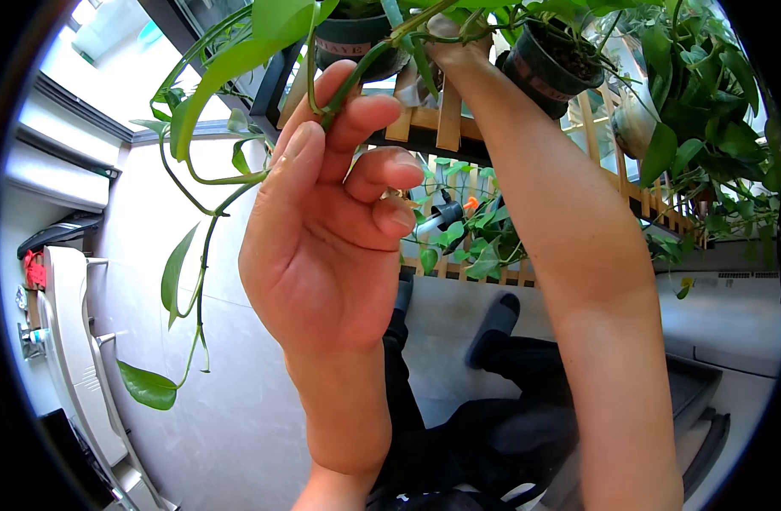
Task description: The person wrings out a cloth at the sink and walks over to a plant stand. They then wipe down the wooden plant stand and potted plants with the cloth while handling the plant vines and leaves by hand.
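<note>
A long green vine (205, 272) trails down on the left, with leaves along its stem. Near the top centre, my left hand (322, 213) is raised, palm toward me, its thumb and index finger closed on the vine's stem and the other fingers curled. My right hand (457, 38) reaches up to the top edge, among the stems between two dark plant pots. Leaves and the frame's edge hide most of its fingers, so its grip cannot be made out. One pot (350, 38) is behind the left fingertips; the other pot (548, 72) tilts beside my right wrist.
A slatted wooden plant stand (448, 119) runs across the top. More leafy plants (706, 111) hang at right, and a lower plant (493, 230) grows below the shelf. A white rack (80, 341) stands at left. My slippered feet (494, 328) are on the tiled floor.
</note>
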The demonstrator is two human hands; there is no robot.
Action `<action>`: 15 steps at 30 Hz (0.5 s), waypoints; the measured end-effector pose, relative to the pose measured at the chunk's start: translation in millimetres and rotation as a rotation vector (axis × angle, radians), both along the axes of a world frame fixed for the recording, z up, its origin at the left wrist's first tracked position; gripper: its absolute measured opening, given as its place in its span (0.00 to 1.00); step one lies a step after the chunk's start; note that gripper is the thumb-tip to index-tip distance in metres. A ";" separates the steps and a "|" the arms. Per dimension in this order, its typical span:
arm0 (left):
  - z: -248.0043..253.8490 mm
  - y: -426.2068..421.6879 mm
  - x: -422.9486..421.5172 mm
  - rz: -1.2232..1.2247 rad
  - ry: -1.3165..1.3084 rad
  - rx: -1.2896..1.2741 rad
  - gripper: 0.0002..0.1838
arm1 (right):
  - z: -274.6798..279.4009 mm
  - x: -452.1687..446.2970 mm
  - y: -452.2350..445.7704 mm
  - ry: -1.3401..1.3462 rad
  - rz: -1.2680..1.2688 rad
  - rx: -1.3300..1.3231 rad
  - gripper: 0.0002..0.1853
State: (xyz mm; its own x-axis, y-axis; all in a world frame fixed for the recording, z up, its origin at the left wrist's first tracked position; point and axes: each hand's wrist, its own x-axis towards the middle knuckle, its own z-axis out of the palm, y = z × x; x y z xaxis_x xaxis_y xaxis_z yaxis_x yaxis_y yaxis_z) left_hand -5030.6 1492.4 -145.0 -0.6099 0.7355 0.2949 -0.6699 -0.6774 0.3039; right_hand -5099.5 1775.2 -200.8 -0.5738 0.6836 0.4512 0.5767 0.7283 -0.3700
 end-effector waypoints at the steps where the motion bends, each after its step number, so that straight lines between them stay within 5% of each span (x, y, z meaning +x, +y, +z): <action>1: 0.2 0.5 0.2 -0.003 -0.004 0.005 0.24 | 4.2 -0.4 -0.8 -0.119 0.045 0.013 0.15; 6: -1.8 1.7 1.1 -0.017 -0.006 0.021 0.24 | 19.6 5.2 -1.4 -0.391 0.212 0.047 0.15; 15: -3.6 2.0 -1.2 -0.013 0.012 0.029 0.23 | 19.2 48.7 -43.1 -0.231 0.121 0.084 0.17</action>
State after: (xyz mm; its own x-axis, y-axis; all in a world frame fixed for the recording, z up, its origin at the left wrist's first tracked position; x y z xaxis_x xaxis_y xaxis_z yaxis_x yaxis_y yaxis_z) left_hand -5031.8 1494.4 -148.6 -0.5970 0.7342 0.3234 -0.6748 -0.6775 0.2925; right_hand -5050.8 1732.1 -181.6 -0.7435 0.5692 0.3510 0.5454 0.8198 -0.1742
